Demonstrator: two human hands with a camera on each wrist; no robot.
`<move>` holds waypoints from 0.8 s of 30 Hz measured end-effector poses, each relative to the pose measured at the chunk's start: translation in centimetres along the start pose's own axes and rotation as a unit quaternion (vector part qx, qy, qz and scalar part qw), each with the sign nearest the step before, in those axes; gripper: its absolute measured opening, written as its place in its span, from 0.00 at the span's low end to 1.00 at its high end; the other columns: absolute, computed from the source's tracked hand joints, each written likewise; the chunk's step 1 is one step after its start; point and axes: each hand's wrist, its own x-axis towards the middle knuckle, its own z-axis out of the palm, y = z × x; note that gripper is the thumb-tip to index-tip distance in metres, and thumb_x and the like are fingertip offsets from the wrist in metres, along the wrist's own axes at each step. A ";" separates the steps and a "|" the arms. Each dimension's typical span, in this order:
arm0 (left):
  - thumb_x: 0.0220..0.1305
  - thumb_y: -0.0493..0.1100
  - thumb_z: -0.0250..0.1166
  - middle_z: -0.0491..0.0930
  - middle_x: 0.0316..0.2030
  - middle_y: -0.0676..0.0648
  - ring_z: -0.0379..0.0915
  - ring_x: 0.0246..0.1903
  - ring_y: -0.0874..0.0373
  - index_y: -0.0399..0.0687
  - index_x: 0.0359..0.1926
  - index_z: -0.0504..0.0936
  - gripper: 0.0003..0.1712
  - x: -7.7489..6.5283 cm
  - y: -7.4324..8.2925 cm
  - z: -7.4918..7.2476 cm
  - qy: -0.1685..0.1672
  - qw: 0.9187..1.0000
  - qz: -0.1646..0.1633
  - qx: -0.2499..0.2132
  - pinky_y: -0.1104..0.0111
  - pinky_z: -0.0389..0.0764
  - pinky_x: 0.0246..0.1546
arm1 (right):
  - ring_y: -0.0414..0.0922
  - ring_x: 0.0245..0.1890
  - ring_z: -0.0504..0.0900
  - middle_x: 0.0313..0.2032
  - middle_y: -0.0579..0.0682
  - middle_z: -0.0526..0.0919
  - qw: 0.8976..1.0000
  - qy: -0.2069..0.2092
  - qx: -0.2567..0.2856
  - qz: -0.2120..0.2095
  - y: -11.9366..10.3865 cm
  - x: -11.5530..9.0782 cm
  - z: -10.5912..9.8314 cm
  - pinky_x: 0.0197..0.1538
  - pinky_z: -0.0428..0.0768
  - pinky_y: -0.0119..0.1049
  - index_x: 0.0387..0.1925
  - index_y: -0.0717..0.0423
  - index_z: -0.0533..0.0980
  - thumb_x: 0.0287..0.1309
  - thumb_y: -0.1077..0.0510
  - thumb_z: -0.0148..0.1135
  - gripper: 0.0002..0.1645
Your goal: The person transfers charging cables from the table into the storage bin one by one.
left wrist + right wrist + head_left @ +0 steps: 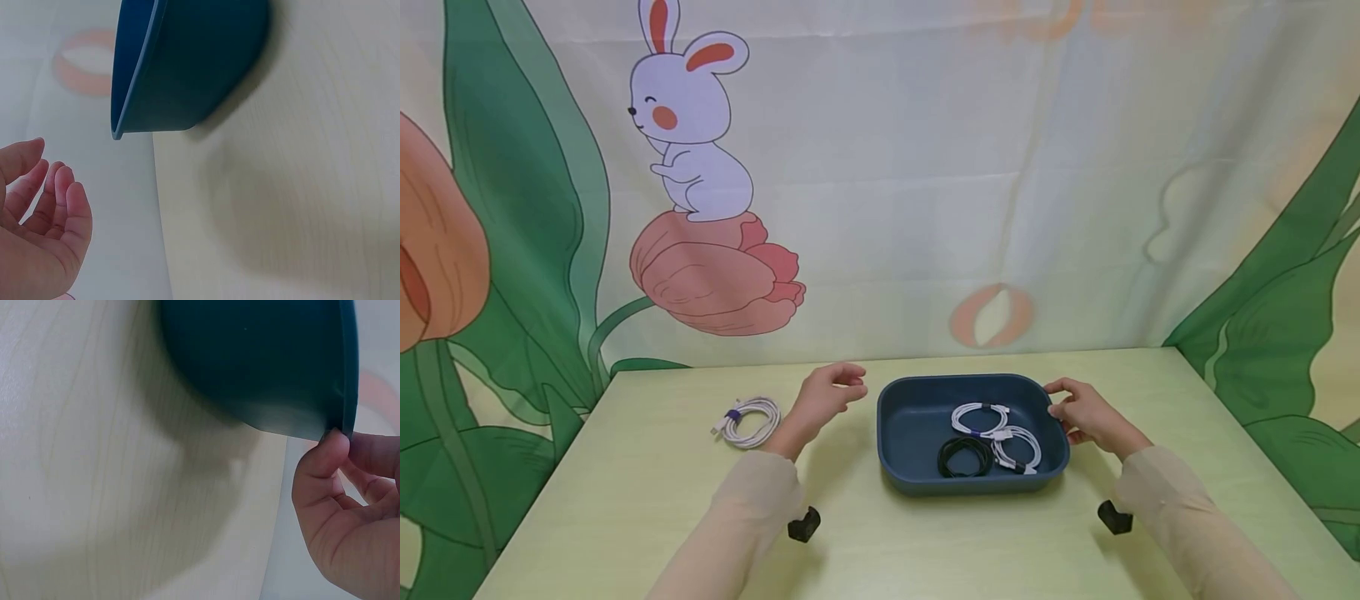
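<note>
A dark blue rectangular bin (913, 442) stands on the table. Inside it, towards the right, lie a coiled black cable (942, 458) and two coiled white cables, one at the back (956, 418) and one at the right (1037, 451). My right hand (1086, 414) pinches the bin's right rim between thumb and fingers, as the right wrist view shows at the corner of the bin wall (262, 369). Left of the bin, my left hand (823, 400) hovers with relaxed, slightly bent fingers and holds nothing. Another coiled white cable (772, 414) with a blue tie lies to its left.
The pale wood-grain table (625, 500) ends at a hanging cloth backdrop (880, 250) printed with a rabbit and tulips. Small black pieces show beside the left sleeve (805, 525) and the right sleeve (1116, 517).
</note>
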 end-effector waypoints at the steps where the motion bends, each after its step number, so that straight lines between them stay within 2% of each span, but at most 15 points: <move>1: 0.54 0.37 0.61 0.77 0.37 0.44 0.73 0.39 0.55 0.41 0.46 0.77 0.16 0.0 -0.1 -0.1 0.000 1.000 -0.002 -0.002 0.72 0.74 0.29 | 0.43 0.19 0.70 0.30 0.53 0.71 1.000 0.000 -0.001 0.000 0.0 0.0 0.0 0.21 0.73 0.31 0.58 0.60 0.57 0.59 0.64 0.46 0.24; 9: 0.55 0.38 0.61 0.77 0.38 0.44 0.72 0.39 0.55 0.42 0.47 0.76 0.17 -0.2 -0.7 -0.8 -0.002 1.000 -0.010 0.002 0.69 0.75 0.33 | 0.43 0.19 0.70 0.29 0.52 0.71 1.000 0.001 0.001 -0.003 0.1 0.1 0.0 0.21 0.73 0.31 0.58 0.60 0.57 0.58 0.64 0.46 0.24; 16: 0.56 0.39 0.60 0.76 0.38 0.44 0.72 0.33 0.58 0.41 0.48 0.75 0.17 -0.5 -1.4 -1.5 0.001 1.000 -0.016 -0.006 0.71 0.74 0.31 | 0.43 0.19 0.70 0.30 0.53 0.71 1.000 0.001 -0.001 -0.001 0.1 0.1 0.0 0.21 0.73 0.31 0.58 0.60 0.57 0.59 0.64 0.45 0.24; 24: 0.57 0.40 0.59 0.76 0.40 0.43 0.71 0.37 0.56 0.41 0.49 0.75 0.18 -0.7 -1.8 -2.3 0.002 1.000 -0.026 0.011 0.68 0.76 0.35 | 0.43 0.20 0.70 0.30 0.53 0.71 1.000 0.000 -0.001 -0.001 0.0 0.0 0.0 0.22 0.73 0.31 0.58 0.60 0.57 0.59 0.64 0.46 0.24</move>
